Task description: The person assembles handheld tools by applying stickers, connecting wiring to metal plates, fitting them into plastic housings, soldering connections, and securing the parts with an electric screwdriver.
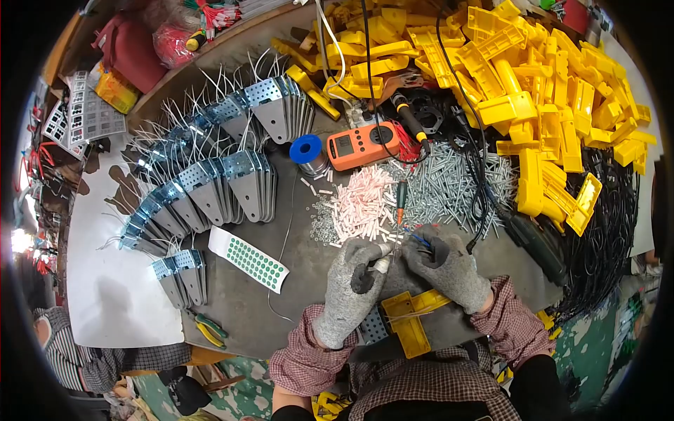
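Observation:
My left hand [354,284], in a grey glove with white-covered fingertips, is closed in a pinch; the small thing in it is too fine to make out. Close beside it, my right hand [446,270], also gloved, is closed around a thin blue wire-like piece [421,241]. A screwdriver [401,200] with an orange and dark handle lies just beyond my fingertips, its shaft pointing toward me. Below my hands, at the table's near edge, lies a yellow plastic housing [407,326] beside a perforated metal plate [373,327]. Pale wires run across the housing.
Behind my hands are piles of pinkish sleeves [361,200] and screws [449,179]. An orange multimeter [361,145] and solder spool [309,151] stand farther back. Rows of metal brackets [210,189] fill the left; yellow housings [533,91] and black cables [597,231] crowd the right.

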Available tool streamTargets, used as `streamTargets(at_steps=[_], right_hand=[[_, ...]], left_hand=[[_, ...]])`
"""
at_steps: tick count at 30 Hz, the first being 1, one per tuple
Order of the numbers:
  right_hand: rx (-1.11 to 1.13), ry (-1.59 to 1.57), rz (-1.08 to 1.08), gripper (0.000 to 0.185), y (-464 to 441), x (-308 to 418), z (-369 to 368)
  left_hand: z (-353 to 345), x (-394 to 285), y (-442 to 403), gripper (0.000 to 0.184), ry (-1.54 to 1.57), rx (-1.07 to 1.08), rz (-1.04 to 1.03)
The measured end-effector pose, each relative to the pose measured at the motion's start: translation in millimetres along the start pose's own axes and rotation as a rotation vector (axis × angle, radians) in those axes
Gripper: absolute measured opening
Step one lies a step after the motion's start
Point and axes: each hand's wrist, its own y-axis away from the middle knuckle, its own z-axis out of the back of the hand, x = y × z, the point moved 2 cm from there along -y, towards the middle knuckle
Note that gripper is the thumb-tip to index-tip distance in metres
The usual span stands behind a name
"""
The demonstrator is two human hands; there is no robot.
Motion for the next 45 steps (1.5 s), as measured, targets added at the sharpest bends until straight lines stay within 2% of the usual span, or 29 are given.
streamTargets(at_steps=[1, 2, 4, 11, 13, 18, 20, 23, 25, 29, 32, 35, 38, 40, 44, 45], right_hand=[[0.006, 0.118, 0.113, 0.04, -1, 2, 0], [0.007, 0.118, 0.112, 0.04, -3, 5, 1], [0.03, -0.215, -0.208, 0.035, -9, 6, 4], [-0.016, -0.34, -0.152, 0.027, -14, 10, 5], [-0.005, -0.477, -0.21, 0.025, -14, 8, 2], [0.026, -0.451, -0.194, 0.024, -18, 11, 9], [0.031, -0.418, -0.199, 0.024, -15, 7, 5], [-0.072, -0.401, -0.167, 0.025, -10, 0, -1], [0.02, -0.373, -0.149, 0.028, -16, 5, 5], [0.015, -0.381, -0.207, 0.03, -14, 5, 5], [0.093, -0.392, -0.234, 0.033, -15, 4, 6], [0.088, -0.412, -0.234, 0.035, -14, 3, 5], [-0.023, -0.342, -0.146, 0.037, -13, 2, 7], [0.1, -0.467, -0.295, 0.041, -11, 2, 7], [0.148, -0.307, -0.15, 0.047, -11, -1, 8], [0.121, -0.306, -0.199, 0.047, -8, -6, 1]], left_hand=[[0, 0, 0, 0.02, -0.022, -0.001, -0.008], [0, 1, 0, 0.019, -0.043, -0.001, -0.016], [0, 1, 0, 0.019, -0.061, 0.0, -0.023], [-2, 5, 1, 0.022, -0.061, 0.004, -0.031], [-2, 6, 1, 0.019, -0.114, 0.015, -0.04], [-2, 7, 0, 0.017, -0.187, 0.019, -0.056], [-4, 8, 0, 0.017, -0.125, -0.003, -0.031], [-4, 9, -1, 0.016, -0.07, -0.044, -0.047], [-4, 9, -1, 0.016, -0.048, -0.04, -0.047], [-4, 9, 0, 0.017, -0.008, -0.03, -0.05], [-3, 8, 0, 0.018, 0.007, -0.046, 0.006], [-6, 9, 1, 0.017, 0.002, -0.022, -0.012], [-5, 10, 1, 0.017, -0.019, -0.012, -0.011], [-6, 10, 0, 0.017, -0.007, -0.009, -0.003], [-5, 15, 2, 0.017, -0.019, -0.048, -0.005], [-4, 13, 1, 0.017, -0.026, -0.049, -0.006]])
